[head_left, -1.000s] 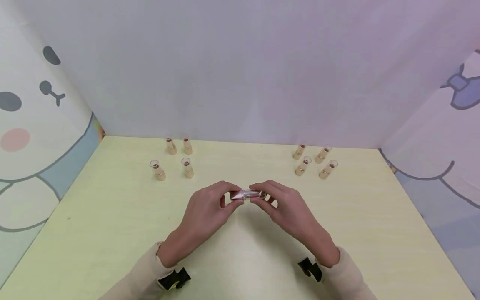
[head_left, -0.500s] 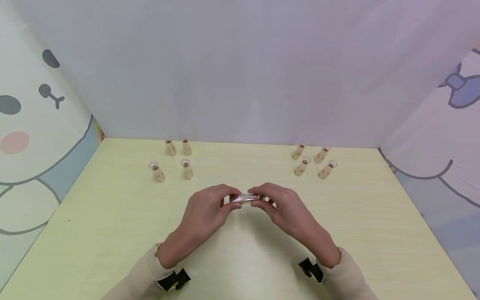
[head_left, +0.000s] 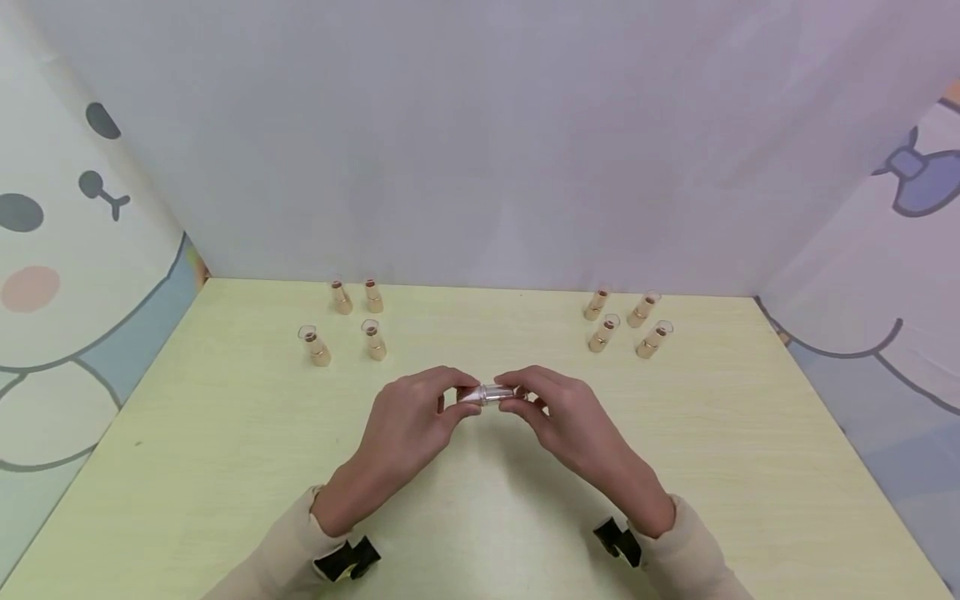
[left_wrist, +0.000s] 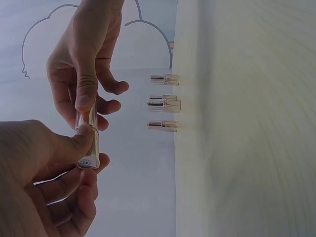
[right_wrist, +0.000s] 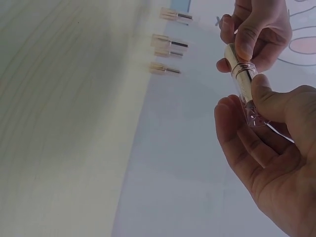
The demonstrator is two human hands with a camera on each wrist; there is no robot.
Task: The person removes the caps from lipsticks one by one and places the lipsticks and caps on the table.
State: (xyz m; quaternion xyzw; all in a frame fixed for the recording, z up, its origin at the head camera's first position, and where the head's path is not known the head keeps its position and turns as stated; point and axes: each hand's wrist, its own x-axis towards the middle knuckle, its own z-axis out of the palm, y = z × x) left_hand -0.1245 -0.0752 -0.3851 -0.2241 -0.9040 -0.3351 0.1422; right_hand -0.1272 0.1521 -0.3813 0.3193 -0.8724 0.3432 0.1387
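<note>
Between both hands a lipstick [head_left: 491,394] with a clear cap lies level above the table. My left hand [head_left: 412,417] pinches its base end between thumb and fingers; a round label shows on that end in the left wrist view. At the other end, my right hand [head_left: 558,417] pinches the clear cap [right_wrist: 255,117]. Through the cap in the right wrist view a metallic inner tube shows. The cap still meets the base at a ring, and I cannot tell whether it is fully seated.
Several capped lipsticks stand upright in two groups at the back of the table [head_left: 225,467]: one group at left, with a front lipstick [head_left: 376,340], another at right, with a lipstick [head_left: 654,340]. A pale cloth wall [head_left: 480,150] rises behind; printed panels flank both sides.
Both hands keep their grip on the lipstick and shift very slightly left. The view tilts a little; the standing lipsticks stay in place.
</note>
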